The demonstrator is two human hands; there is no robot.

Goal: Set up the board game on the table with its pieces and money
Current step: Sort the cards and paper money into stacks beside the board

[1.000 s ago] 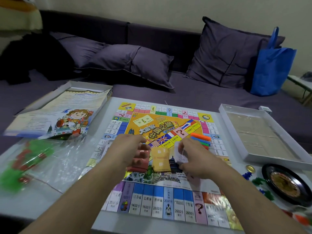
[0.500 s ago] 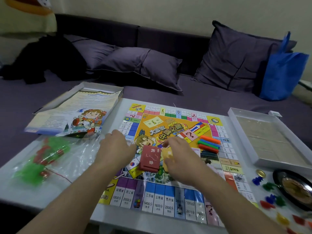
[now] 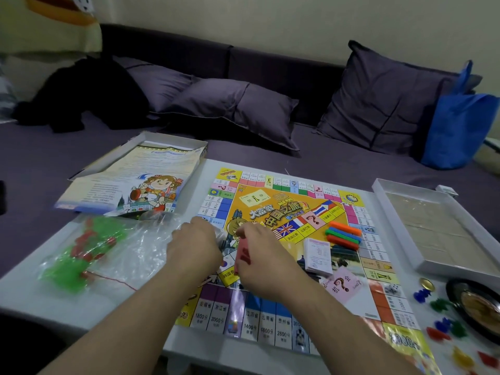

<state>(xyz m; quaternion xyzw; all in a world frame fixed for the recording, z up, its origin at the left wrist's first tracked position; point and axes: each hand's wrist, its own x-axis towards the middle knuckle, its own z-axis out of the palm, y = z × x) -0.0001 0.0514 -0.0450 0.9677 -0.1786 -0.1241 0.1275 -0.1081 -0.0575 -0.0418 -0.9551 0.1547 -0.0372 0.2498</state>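
The colourful game board [image 3: 286, 212] lies flat in the middle of the white table. My right hand [image 3: 266, 257] pinches a red card deck [image 3: 241, 255] and holds it tilted on edge over the board's left part. My left hand [image 3: 194, 246] hovers just left of the deck with its back to the camera, so its fingers are hidden underneath. A white card deck [image 3: 318, 256] and a bundle of coloured sticks [image 3: 343, 235] lie on the board's right half. A pink question-mark card [image 3: 342, 286] lies near them.
A clear plastic bag [image 3: 89, 247] of green and red pieces lies left of the board. Behind it is the box lid [image 3: 186, 143] with a rule sheet. At the right are the box tray [image 3: 378, 185], a black spinner [image 3: 460, 286], a gold coin [image 3: 427, 284] and loose coloured pawns [image 3: 443, 326].
My right hand has taken up the red deck, which lay flat on the board half a second ago. Both hands have shifted left, and the white deck now lies uncovered.
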